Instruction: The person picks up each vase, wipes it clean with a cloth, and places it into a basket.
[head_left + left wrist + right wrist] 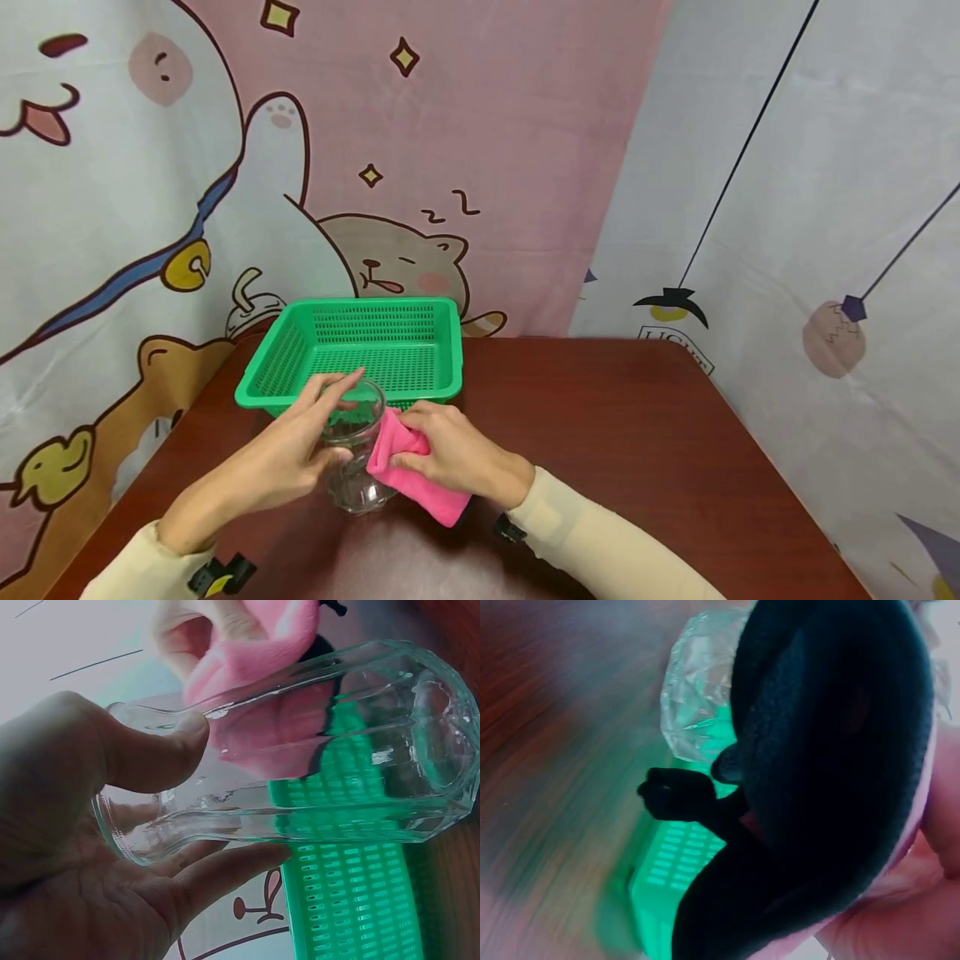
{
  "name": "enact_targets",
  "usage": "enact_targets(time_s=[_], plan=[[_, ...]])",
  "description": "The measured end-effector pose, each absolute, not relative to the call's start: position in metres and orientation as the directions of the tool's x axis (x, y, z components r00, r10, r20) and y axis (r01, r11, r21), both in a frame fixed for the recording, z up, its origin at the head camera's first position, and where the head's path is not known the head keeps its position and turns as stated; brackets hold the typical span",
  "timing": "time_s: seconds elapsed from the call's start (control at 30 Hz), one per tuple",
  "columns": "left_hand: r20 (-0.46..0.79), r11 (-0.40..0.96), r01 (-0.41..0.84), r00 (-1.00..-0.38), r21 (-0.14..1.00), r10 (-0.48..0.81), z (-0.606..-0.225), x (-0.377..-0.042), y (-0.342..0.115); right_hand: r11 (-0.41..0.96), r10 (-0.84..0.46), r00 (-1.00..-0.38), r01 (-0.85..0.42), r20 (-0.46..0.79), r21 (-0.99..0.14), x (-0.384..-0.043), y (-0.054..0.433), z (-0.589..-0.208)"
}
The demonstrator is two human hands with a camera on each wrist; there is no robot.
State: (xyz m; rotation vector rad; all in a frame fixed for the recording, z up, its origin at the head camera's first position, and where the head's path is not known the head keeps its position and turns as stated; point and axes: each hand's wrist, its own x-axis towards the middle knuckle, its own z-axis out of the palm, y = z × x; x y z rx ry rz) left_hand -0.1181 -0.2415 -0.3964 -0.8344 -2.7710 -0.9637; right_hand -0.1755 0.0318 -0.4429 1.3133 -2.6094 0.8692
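My left hand (288,458) grips a clear glass vase (358,487) near its mouth, thumb on one side and fingers on the other. In the left wrist view the vase (397,742) shows a flared lip, a narrower neck and a faceted body. My right hand (457,446) pinches a folded pink cloth (431,492) against the vase's right side. Through the glass, pink cloth (262,656) is visible behind the vase. The right wrist view is mostly filled by the cloth's dark side (832,750), which hides most of the right fingers.
A green perforated plastic basket (450,385) stands behind the hands, toward the back left of the dark red-brown table (600,442). A cartoon-printed cloth backdrop (525,167) hangs along the back and sides of the table.
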Motion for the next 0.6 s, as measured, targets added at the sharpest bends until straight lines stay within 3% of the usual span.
enact_targets(time_s=[0.33,0.6], plan=[[0.277,0.734,0.491,-0.871,0.469,0.406,-0.399,-0.115,-0.237,0.522,-0.75,-0.633,-0.744,0.192,-0.418,-0.179,0.035,-0.458],[0.25,0.745,0.429,-0.903,0.511,0.349,-0.402,-0.114,-0.236,0.562,-0.764,-0.632,-0.751,0.129,-0.346,-0.18,0.037,-0.469]])
